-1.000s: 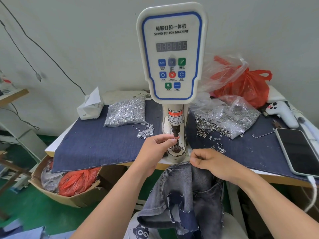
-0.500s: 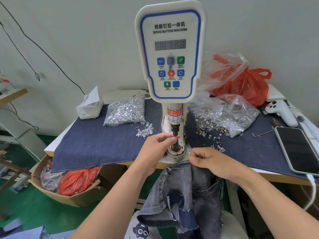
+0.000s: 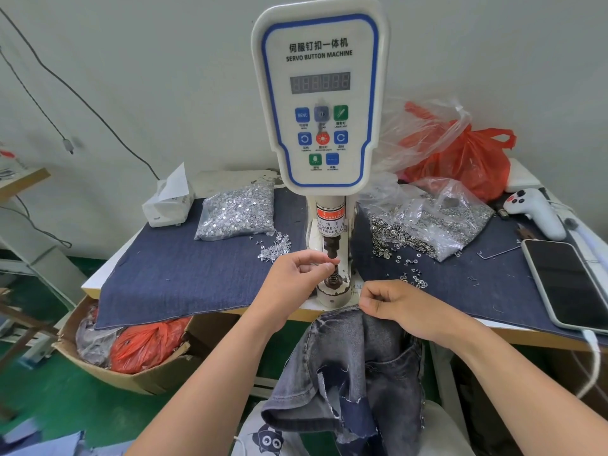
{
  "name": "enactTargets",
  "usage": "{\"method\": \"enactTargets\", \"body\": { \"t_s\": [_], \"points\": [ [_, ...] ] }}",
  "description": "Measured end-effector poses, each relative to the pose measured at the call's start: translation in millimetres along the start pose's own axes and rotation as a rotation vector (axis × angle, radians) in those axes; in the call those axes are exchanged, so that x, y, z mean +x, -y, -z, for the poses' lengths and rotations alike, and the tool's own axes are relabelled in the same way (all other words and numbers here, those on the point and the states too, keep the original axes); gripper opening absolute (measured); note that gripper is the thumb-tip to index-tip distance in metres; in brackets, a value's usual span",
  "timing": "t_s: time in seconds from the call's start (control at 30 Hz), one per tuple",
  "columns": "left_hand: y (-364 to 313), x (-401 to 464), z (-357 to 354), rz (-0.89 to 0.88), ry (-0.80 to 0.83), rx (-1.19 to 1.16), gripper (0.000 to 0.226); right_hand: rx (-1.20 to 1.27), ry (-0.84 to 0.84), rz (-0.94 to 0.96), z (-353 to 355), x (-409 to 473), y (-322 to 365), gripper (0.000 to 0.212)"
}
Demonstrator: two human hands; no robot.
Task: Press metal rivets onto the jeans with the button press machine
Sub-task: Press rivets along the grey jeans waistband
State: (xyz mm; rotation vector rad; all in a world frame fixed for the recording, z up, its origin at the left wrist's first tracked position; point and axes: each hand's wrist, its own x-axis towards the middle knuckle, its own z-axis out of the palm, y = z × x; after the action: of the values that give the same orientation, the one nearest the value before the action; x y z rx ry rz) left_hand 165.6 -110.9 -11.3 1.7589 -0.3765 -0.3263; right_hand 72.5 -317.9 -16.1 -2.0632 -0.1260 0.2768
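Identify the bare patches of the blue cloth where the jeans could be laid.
Free: the blue cloth front-left, between tissue box, left rivet bag and table edge. Crowded: right side, with ring bag, loose rings, phone.

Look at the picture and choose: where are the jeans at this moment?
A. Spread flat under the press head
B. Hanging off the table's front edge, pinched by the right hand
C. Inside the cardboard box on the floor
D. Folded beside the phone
B. The jeans hang below the table edge, their top pinched in the right hand, while the left hand reaches to the press die.
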Motion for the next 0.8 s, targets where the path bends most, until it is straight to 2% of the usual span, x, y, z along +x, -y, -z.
{"method": "enactTargets", "body": {
  "t_s": [0.27,0.4,0.47,0.6,0.7,0.8],
  "points": [
    [-3,-8,1,-0.015,-0.044,0.043,0.025,0.014,-0.005,0.009,-1,1,-2,0.033],
    [-2,-31,0,-0.114,-0.288,0.002,0.029,0.008,0.003,0.018,-1,-1,-1,0.040],
    [2,-48,0,-0.198,-0.195,0.064,0.029,-0.003,0.019,0.044,2,-4,2,0.038],
    [14,-68,4,-0.297,0.178,0.363,0.024,-0.041,0.059,0.154,3,-11,10,0.025],
    [12,-68,11,-0.275,0.308,0.446,0.034,-0.073,0.045,0.209,1,-11,17,0.016],
    [6,-65,16,-0.273,0.365,0.463,0.033,-0.059,0.025,0.278,2,-13,27,0.020]
  ]
}}
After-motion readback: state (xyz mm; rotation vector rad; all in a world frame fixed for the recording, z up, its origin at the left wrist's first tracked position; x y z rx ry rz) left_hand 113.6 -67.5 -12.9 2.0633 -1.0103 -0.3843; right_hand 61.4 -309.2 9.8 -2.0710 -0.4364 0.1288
